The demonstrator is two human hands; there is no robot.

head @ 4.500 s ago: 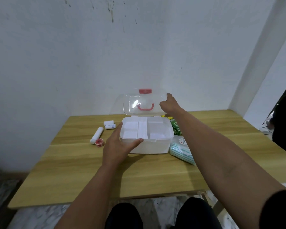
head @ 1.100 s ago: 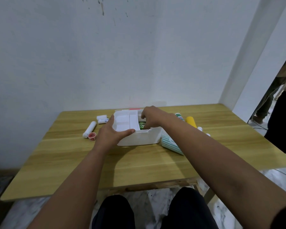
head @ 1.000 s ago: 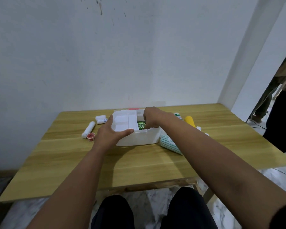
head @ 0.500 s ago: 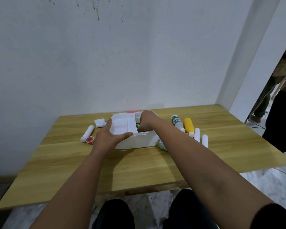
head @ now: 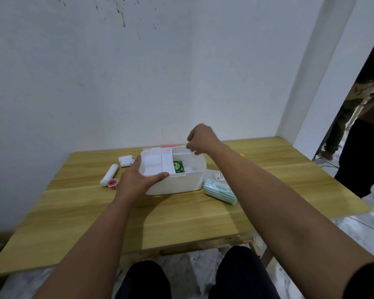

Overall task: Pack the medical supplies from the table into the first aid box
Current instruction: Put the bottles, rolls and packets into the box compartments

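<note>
The white first aid box [head: 181, 184] stands open on the wooden table [head: 181, 223], its lid folded flat behind with a red latch [head: 168, 146] showing. A white divided tray [head: 154, 164] covers the box's left part. A green packet [head: 178, 166] lies in the uncovered right part. My left hand [head: 136, 180] grips the box's front left corner, thumb on the front rim. My right hand [head: 202, 140] hovers above the box's back right corner, fingers loosely curled, holding nothing.
Left of the box lie a long white roll [head: 109, 174], a small red-topped pot [head: 112, 184] and two short white rolls [head: 126, 160]. A teal striped pack [head: 219, 192] and a white packet [head: 216, 176] lie at its right. A person [head: 358, 147] stands in the doorway.
My right hand has come up out of the box, leaving the green packet inside. My left hand has kept its hold on the box's corner.
</note>
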